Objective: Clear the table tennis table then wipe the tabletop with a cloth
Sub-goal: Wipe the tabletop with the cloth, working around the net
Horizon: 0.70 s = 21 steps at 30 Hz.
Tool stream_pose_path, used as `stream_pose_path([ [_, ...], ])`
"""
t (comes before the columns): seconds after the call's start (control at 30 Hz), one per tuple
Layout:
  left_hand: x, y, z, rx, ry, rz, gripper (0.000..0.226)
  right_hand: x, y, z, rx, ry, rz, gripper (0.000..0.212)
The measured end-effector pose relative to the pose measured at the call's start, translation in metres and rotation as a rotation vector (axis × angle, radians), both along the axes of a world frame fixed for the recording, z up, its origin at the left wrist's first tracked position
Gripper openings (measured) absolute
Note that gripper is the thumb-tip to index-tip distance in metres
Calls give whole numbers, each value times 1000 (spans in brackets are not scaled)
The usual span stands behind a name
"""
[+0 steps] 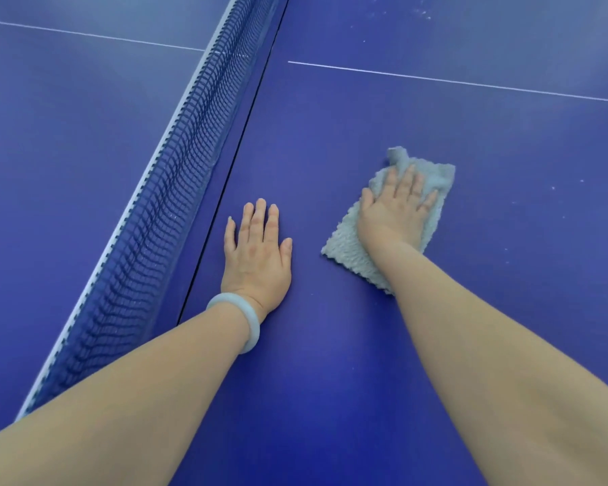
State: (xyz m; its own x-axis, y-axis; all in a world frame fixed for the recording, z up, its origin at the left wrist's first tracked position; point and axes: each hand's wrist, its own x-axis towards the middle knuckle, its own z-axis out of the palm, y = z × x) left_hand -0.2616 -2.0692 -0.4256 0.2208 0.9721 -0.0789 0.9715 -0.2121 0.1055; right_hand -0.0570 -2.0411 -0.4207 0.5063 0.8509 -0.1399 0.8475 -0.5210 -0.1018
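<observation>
Nubbly grey cloth, roughly rectangular, lies pressed under the spread, straight fingers of the right hand, long axis along them. Left hand rests flat, fingers slightly apart, on smooth tabletop.

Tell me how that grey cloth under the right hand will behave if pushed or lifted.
The cloth looks floppy: its far corner is bunched up, so lifted it would likely droop. Its nubby pile probably drags on the tabletop, so it may crumple unless the right hand presses flat.
</observation>
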Motion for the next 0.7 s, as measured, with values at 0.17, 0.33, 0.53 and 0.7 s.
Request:
stream_pose_path([
  [0.17, -7, 2, 5, -24, -132, -34, 56, -59, -35, -6, 56, -7, 397, 66],
  [0.33, -45, -23, 7, -35, -205, -107, 54, -14, -68, -5, 53, -3, 412, 63],
  [0.53, -59, -56, 1, 37, -50, -79, 58, -42, -48, -1, -31, -1, 38, 67],
  [0.7, -61, -55, 1, 32, -33, -95, 58, -118, -113, -5, 57, 3, 440, 69],
])
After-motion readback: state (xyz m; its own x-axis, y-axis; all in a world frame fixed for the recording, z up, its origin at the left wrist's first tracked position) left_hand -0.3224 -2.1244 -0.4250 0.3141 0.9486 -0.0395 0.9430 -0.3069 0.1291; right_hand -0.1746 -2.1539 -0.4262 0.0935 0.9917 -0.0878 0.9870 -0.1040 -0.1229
